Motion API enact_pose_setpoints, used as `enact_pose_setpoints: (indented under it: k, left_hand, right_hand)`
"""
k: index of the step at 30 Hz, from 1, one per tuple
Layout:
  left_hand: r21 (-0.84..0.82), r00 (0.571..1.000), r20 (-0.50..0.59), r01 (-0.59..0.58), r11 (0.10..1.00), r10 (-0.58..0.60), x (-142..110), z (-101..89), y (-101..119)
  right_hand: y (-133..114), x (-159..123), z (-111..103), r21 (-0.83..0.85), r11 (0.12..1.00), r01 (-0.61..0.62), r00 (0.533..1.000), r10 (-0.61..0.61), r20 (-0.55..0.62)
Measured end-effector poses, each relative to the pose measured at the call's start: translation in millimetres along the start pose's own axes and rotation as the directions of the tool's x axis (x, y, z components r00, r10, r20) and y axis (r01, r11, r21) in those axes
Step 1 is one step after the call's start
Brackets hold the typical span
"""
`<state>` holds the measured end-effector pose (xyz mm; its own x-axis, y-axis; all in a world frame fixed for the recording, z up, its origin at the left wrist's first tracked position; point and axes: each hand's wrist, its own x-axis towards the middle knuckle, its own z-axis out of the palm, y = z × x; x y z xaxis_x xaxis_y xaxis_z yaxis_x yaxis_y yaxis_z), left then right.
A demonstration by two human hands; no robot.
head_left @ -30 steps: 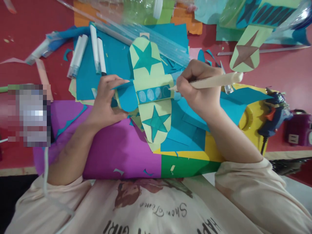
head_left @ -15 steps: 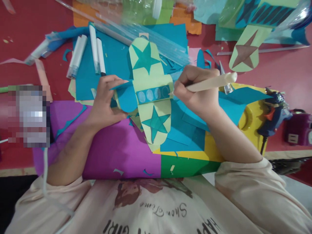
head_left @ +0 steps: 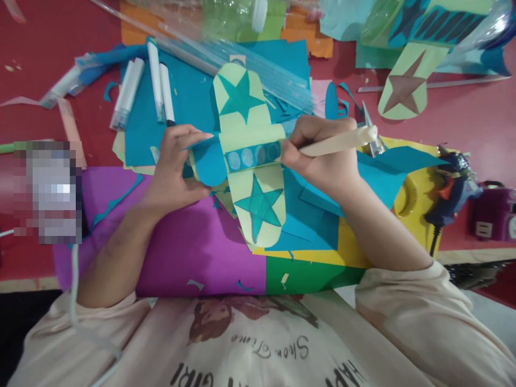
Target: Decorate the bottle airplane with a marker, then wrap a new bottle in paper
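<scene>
A pale green paper wing (head_left: pixel 250 134) with two teal stars and a blue band of pale circles lies across the blue paper sheets (head_left: pixel 193 91). My left hand (head_left: pixel 174 166) pinches the rounded blue paper piece (head_left: pixel 207 160) fixed to the wing's left side. My right hand (head_left: pixel 320 153) is closed round a cream, tapered stick-like tool (head_left: pixel 342 141), whose tip touches the right end of the blue band.
Several white markers (head_left: pixel 159 86) lie at the back left. A clear plastic bottle (head_left: pixel 226 16) and a second green wing with a brown star (head_left: pixel 405 86) are at the back. A blue glue gun (head_left: pixel 455 185) rests at the right. Purple, green and yellow sheets (head_left: pixel 193 252) lie near me.
My right hand has slid left with the tool, bringing its tip onto the end of the blue band. The wing has shifted slightly. My left hand has kept its hold.
</scene>
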<state>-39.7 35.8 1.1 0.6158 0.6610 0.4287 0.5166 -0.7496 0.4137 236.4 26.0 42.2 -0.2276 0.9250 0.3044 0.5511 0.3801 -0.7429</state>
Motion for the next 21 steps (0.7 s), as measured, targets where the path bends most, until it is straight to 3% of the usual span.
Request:
enact_pose_setpoints:
  k: [4,12,21]
  left_hand:
    - [-0.006,1.0,0.007,0.0,1.0,0.0,-0.6,0.3,0.3]
    - [-0.023,1.0,-0.023,0.004,1.0,-0.005,-0.8,2.0,1.7]
    - [0.021,1.0,-0.008,-0.01,1.0,0.01,-0.2,0.1,2.1]
  right_hand:
    - [-2.2,0.1,0.5,0.019,1.0,-0.021,1.0,0.021,-0.012]
    - [-6.3,5.1,0.1,0.255,0.963,-0.088,0.988,0.116,-0.098]
    - [-5.6,3.9,2.0,0.164,0.986,-0.005,0.983,0.034,-0.178]
